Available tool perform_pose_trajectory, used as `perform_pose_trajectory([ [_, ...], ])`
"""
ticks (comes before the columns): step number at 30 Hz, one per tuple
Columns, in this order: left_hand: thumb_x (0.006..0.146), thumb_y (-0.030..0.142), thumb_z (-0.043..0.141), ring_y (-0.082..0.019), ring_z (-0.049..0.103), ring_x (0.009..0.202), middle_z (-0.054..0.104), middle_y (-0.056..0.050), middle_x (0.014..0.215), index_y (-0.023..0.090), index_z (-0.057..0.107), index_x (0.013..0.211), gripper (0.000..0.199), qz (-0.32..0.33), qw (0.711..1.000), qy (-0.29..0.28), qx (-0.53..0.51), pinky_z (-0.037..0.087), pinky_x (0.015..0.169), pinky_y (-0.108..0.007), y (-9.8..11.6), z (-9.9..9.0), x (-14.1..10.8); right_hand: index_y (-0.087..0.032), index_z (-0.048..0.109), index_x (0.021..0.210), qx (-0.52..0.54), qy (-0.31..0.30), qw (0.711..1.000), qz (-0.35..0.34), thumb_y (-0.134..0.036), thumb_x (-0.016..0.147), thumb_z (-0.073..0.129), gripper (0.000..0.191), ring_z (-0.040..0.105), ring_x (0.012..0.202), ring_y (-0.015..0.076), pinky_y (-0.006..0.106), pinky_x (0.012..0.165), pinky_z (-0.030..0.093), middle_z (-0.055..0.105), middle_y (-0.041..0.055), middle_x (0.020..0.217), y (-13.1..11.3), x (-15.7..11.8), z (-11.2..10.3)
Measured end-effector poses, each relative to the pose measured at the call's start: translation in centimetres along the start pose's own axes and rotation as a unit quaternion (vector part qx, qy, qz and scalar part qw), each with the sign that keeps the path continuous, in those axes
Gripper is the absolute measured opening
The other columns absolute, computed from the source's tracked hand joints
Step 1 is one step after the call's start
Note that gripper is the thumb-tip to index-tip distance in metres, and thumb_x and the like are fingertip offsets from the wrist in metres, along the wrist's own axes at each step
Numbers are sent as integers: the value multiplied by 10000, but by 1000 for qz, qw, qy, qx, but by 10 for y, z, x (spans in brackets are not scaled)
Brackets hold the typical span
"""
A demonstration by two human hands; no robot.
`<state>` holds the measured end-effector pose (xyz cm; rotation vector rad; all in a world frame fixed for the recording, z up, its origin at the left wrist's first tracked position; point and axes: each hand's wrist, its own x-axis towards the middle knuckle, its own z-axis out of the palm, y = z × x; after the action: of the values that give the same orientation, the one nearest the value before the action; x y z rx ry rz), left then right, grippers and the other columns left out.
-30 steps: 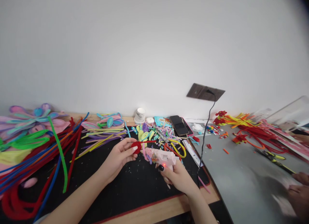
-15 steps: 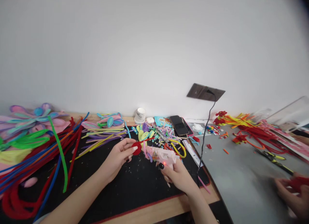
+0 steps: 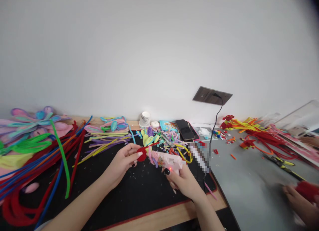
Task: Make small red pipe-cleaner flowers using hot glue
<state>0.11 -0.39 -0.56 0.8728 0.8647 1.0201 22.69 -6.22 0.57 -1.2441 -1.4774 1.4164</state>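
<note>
Between the thumb and fingers of my left hand [image 3: 126,159] is a round red fuzzy piece [image 3: 141,155], with a thin red stem pointing right. My right hand [image 3: 180,179] is wrapped round a pale pink glue gun [image 3: 171,161], whose small red light glows. The gun's decorated front end points left, close beside the red piece; whether its tip touches is too small to tell. Both hands are above a black mat [image 3: 139,191]. Behind them lies a heap of cut pipe-cleaner bits [image 3: 169,138] with yellow loops [image 3: 149,138].
Bundles of pipe cleaners [image 3: 109,143] lie left. A paper cup [image 3: 145,119] and phones [image 3: 184,129] stand or lie near the wall. A black cord [image 3: 216,121] hangs from the socket. At right, another person's hand [image 3: 299,201] holds red material near scissors [image 3: 281,163].
My two hands have barely moved. The other person's hand and red material at the right have shifted slightly. A pixelated patch now covers the paper strip beside the cord.
</note>
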Motion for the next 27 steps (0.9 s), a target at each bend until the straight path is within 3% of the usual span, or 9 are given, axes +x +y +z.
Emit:
perform_pose_trajectory([
  [16,709,253,712,-55,450,517,592,50,662,175,567,847,215,0,1000,17,-17,356,521,-188,-2,-2,1,-164,481,934,-17,-5,1000,18,-293,825,538,179,309,378,41,162,352,319,349,-110,509,2,-4,2],
  [27,662,260,743,-63,463,508,571,53,622,175,555,808,253,-10,999,33,-30,356,515,-192,3,1,-1,-146,500,1069,-12,4,1000,8,-293,831,535,282,298,401,43,170,375,316,349,-101,534,1,-3,1],
])
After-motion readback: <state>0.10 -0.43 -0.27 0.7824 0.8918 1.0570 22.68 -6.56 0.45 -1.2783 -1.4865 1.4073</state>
